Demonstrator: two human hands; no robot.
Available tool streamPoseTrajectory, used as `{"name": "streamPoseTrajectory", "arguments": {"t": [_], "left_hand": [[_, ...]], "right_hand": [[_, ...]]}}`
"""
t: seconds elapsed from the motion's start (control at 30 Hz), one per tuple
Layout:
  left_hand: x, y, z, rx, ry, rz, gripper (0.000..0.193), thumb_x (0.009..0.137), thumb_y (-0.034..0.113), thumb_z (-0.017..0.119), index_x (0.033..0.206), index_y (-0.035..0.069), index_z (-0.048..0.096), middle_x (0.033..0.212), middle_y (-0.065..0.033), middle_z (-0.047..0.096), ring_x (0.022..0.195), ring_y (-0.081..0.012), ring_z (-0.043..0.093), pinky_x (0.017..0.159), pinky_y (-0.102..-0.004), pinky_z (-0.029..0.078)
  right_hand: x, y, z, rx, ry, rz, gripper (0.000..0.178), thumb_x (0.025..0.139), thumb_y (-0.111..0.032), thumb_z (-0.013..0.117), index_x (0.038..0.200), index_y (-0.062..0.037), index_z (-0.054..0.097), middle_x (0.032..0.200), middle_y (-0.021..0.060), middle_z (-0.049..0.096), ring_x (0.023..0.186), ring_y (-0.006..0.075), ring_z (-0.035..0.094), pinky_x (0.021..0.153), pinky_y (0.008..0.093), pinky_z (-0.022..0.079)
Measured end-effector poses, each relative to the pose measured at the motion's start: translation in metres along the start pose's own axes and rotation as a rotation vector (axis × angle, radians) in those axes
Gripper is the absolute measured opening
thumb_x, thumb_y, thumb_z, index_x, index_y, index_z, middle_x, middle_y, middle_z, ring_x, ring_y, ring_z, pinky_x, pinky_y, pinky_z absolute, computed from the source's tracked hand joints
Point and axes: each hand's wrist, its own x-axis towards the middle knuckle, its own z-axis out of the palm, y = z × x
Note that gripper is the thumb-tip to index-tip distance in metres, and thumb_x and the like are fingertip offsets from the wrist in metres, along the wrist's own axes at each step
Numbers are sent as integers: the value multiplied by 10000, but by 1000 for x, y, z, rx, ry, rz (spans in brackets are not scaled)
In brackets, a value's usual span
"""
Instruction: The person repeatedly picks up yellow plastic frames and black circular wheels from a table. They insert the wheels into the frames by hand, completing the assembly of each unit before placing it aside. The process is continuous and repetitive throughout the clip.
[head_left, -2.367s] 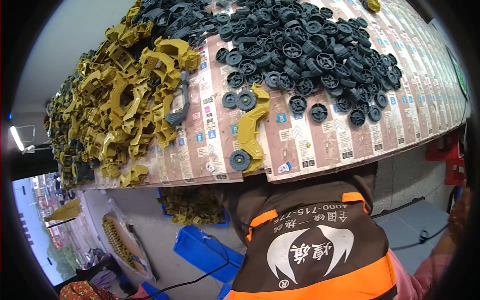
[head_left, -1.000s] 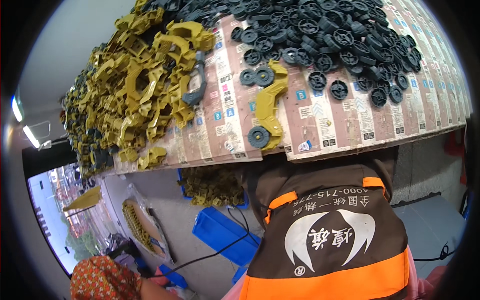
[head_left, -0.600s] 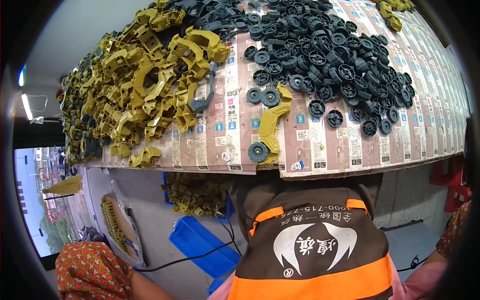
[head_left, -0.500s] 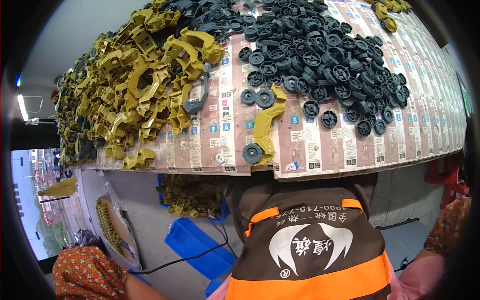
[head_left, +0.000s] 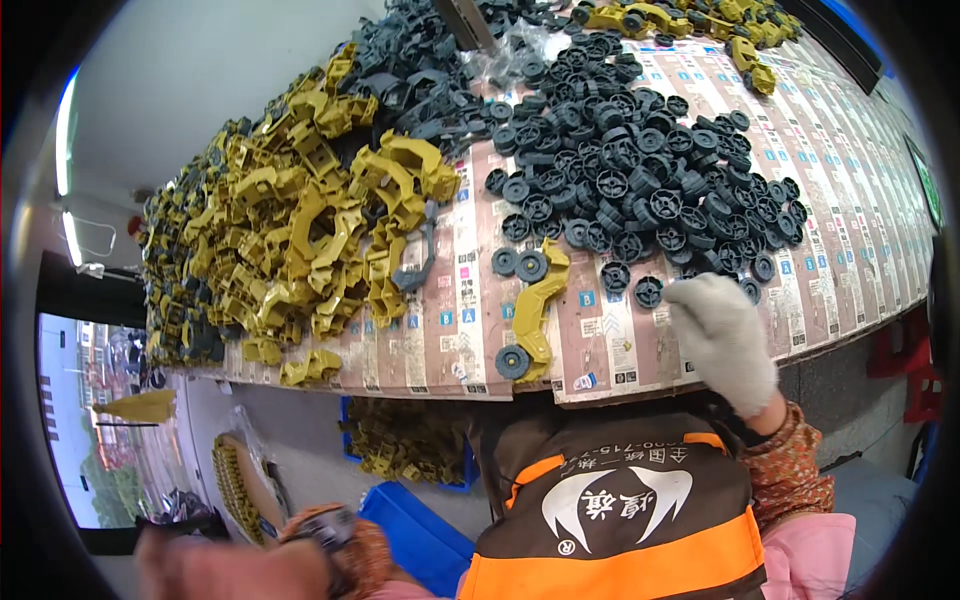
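My right hand (head_left: 722, 345), in a pale work glove, is over the front of the table, its fingers bent and drawn together. Its fingertips are beside a loose dark wheel (head_left: 648, 292) at the pile's near edge; whatever they may hold is hidden. A curved yellow plastic toy vehicle part (head_left: 537, 315) lies left of that hand. One dark wheel (head_left: 512, 362) sits at its near end, and two more wheels (head_left: 518, 264) are by its far end. Low on the left, my left hand (head_left: 235, 565) is smeared by motion, away from the table, its fingers unreadable.
A large heap of dark wheels (head_left: 640, 170) covers the table's middle. Yellow plastic parts (head_left: 290, 210) are piled at left, dark parts (head_left: 410, 70) behind them. Below the front edge (head_left: 660, 392) are a blue bin (head_left: 415, 525) and a crate of yellow parts (head_left: 410, 440).
My right hand has come into view from below and reached the wheel pile. My left hand has risen into view at lower left. The table's things sit lower in the picture.
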Motion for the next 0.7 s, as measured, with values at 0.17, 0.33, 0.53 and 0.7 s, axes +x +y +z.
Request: {"name": "streamPoseTrajectory", "arguments": {"t": [0.17, 0.33, 0.53, 0.7], "left_hand": [[-130, -38, 76, -308, -118, -1344, 362, 1056, 119, 566, 1411, 49, 553, 1240, -99, 663, 1156, -174, 619, 994, -342, 501], [-197, -57, 126, -312, -568, -1478, 639, 1010, 347, 700, 1528, 60, 462, 1293, -124, 638, 1159, -203, 602, 975, -370, 511], [-190, -66, 166, -133, -877, -1286, 814, 949, 344, 787, 1577, 28, 377, 1276, -175, 640, 1093, -245, 653, 947, -423, 545], [-194, -83, 191, -26, -1010, -1147, 871, 913, 332, 818, 1578, 10, 358, 1251, -193, 668, 1031, -280, 715, 922, -418, 563]], "right_hand": [[17, -8, 32, -378, -154, 20, 239, 886, -128, 723, 1111, -77, 658, 939, 161, 626, 889, 367, 651, 760, 479, 528], [22, -8, 39, -384, -192, 20, 276, 864, -111, 733, 1119, -47, 650, 970, 177, 618, 917, 370, 639, 770, 487, 527], [17, -13, 42, -262, -143, -79, 267, 834, -73, 735, 1079, -51, 630, 955, 168, 611, 904, 373, 637, 756, 491, 517], [0, -16, 46, -350, -217, -171, 203, 830, -102, 729, 991, -45, 618, 900, 129, 619, 862, 343, 662, 715, 448, 526]]}}
